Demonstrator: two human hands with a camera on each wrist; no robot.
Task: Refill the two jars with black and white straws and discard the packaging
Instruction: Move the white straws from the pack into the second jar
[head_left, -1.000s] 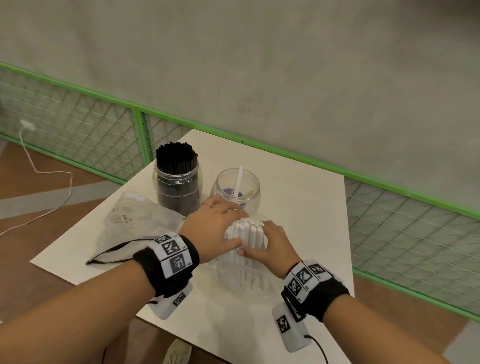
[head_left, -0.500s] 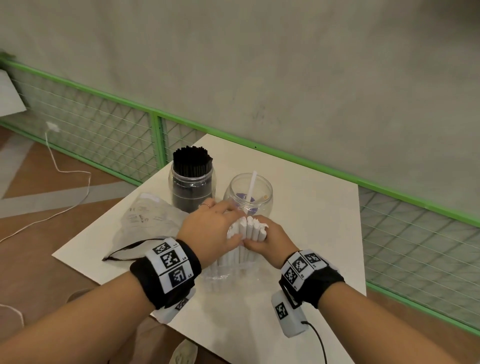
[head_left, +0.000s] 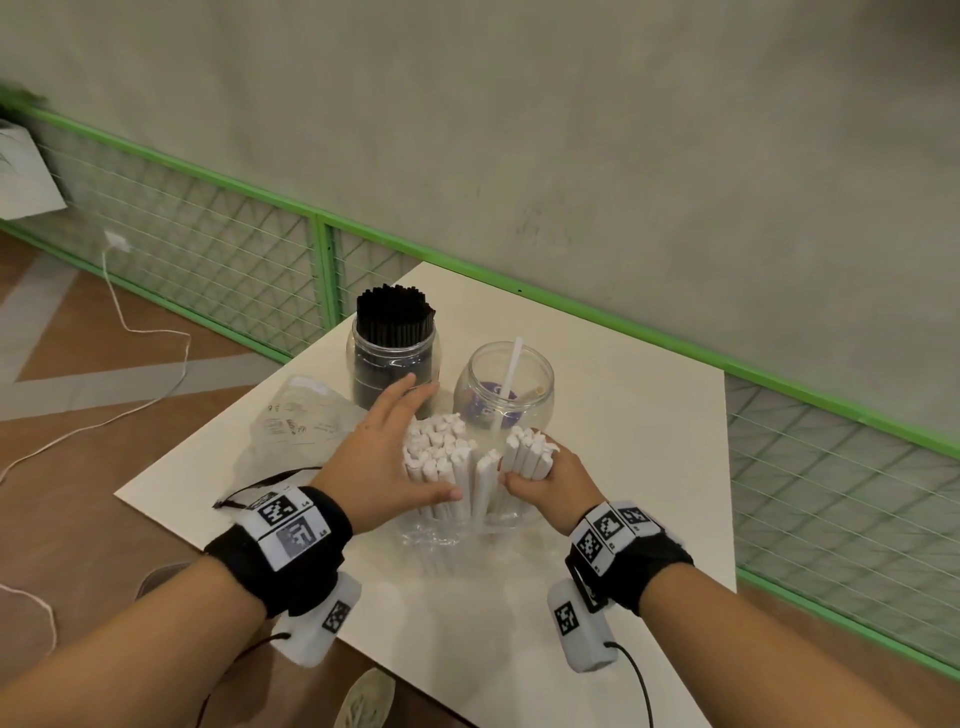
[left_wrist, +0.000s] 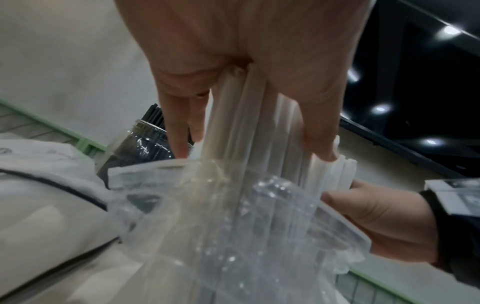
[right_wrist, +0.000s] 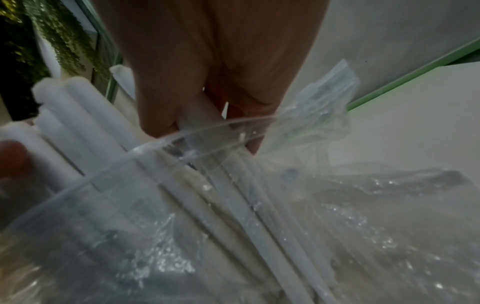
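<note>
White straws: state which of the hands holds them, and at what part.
The right hand grips a small bunch of the white straws just below their upper ends. The left hand lies with straight fingers against the larger bunch, near its top, steadying it.

Left hand (head_left: 384, 457) fingers extended (thumb underneath); right hand (head_left: 553, 475) curled, both forearms forward.

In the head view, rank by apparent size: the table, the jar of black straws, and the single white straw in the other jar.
1. table
2. jar of black straws
3. single white straw
</note>
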